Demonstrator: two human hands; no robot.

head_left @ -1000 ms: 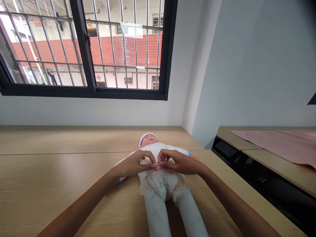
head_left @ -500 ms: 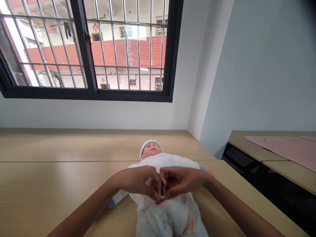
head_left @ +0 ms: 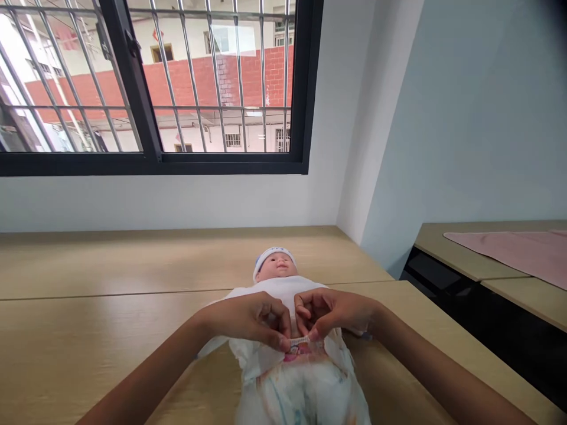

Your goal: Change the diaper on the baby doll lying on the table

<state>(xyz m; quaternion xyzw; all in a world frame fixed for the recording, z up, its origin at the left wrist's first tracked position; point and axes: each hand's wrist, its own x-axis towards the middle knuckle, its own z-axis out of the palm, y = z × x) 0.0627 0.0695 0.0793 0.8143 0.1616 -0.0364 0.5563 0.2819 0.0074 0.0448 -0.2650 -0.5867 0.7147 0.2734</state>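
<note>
A baby doll (head_left: pixel 278 267) in a white cap and a white top (head_left: pixel 283 287) lies on its back on the wooden table, its head away from me. Round its lower body is a white diaper (head_left: pixel 305 383) with coloured prints and a pink picture at the front waist. My left hand (head_left: pixel 257 319) pinches the diaper's waistband (head_left: pixel 299 340) between thumb and fingers. Just beside it, my right hand (head_left: pixel 332 313) pinches the same edge on the right. A short stretch of the band shows between them. The doll's arms are mostly hidden behind my hands and forearms.
The pale wooden table (head_left: pixel 110 330) has a seam across it and meets the wall at the back. To the right, past a dark gap, another table (head_left: pixel 447 251) bears a pink cloth (head_left: pixel 514 248). A barred window (head_left: pixel 212 162) is above.
My hands have moved slightly apart, and the waistband with its pink picture now shows between them. The view has shifted slightly.
</note>
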